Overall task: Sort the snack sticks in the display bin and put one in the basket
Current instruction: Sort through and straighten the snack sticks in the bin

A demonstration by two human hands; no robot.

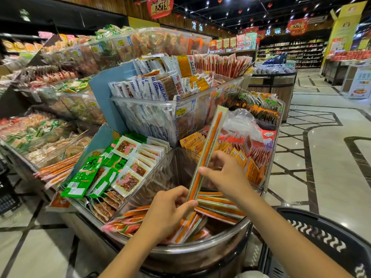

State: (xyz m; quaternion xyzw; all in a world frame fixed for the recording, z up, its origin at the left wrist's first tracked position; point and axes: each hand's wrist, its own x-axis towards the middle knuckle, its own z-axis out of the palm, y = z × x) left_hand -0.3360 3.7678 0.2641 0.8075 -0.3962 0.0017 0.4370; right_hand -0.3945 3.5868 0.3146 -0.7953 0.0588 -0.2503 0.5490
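Snack stick (211, 144) is up out of the display bin (200, 252), tilted, top end toward the upper shelves, low end down at the pile. Right hand (225, 174) pinches it partway up, fingers (217, 156) curled round the wrapper. Left hand (168, 210) has its thumb and curled fingers closed on the low end. Risks, as a judgement: the wrapper looks thin and slick, so a pinch grip could slide, or the stick could bow and crease once one hand lets go. The low end sits among the loose sticks (219, 206), so pulling it clear could drag neighbours over the rim onto the floor. Basket (321, 224) is low right, beside the right forearm. Swinging the long stick that way could clip the orange packets (253, 169) or the bin rim. The pile lies crossed in several directions, so sorting looks far from done. Can't tell whether the left hand holds only this stick or a second one with it, since its palm side is hidden. The basket is cut off by the frame edge and its contents aren't visible. The bin floor is hidden under the pile, and the wrapper print is unreadable.
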